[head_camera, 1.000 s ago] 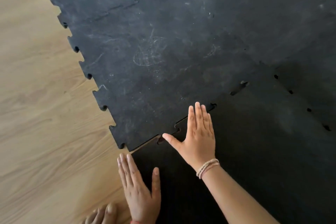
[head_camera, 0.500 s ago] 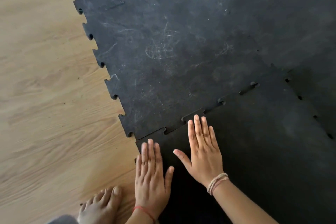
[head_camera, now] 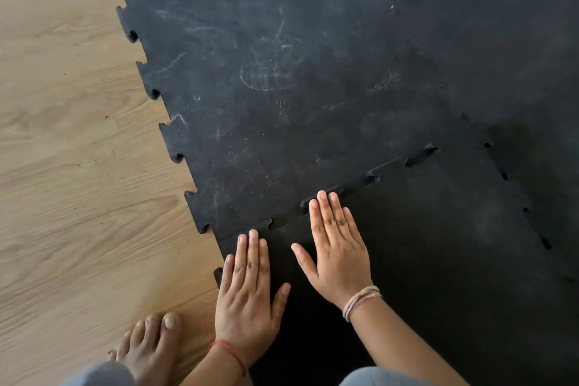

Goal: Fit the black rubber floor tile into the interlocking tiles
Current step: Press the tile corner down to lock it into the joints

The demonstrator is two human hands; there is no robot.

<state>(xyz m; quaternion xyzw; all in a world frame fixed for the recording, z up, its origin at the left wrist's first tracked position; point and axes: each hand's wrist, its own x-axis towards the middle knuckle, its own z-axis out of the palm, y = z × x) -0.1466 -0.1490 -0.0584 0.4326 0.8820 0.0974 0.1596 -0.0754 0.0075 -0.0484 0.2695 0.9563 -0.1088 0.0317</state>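
Black rubber floor tile [head_camera: 423, 244] lies flat at the near right of the laid mat, its far edge butted against the scuffed neighbouring tile [head_camera: 282, 88] and its right edge against another dark tile [head_camera: 539, 166]. I have both palms down on it near its far left corner. My left hand [head_camera: 247, 301] rests flat with the 4 fingers together and the thumb spread, fingertips just short of the seam [head_camera: 313, 210]; my right hand [head_camera: 336, 255] is flat too, fingers straight and close together, their tips touching the seam itself. Neither hand grips anything; I judge they are placed this way to press the tabs down into the matching notches, working along the joint. Near my hands the teeth look seated, but further right along the seam I see dark slots [head_camera: 421, 155] where tabs seem not fully home, and small gaps [head_camera: 545, 243] dot the right edge as well, so I reckon pressing remains to be done there. The mat sits on a pale wood-grain floor [head_camera: 78, 166], bare to the left, where the jagged interlocking edge [head_camera: 163, 128] is exposed. My bare foot [head_camera: 150, 345] stands on the wood beside the tile's left edge. The rubber shows chalky scuffs and looks grippy, so I expect it to resist sliding.
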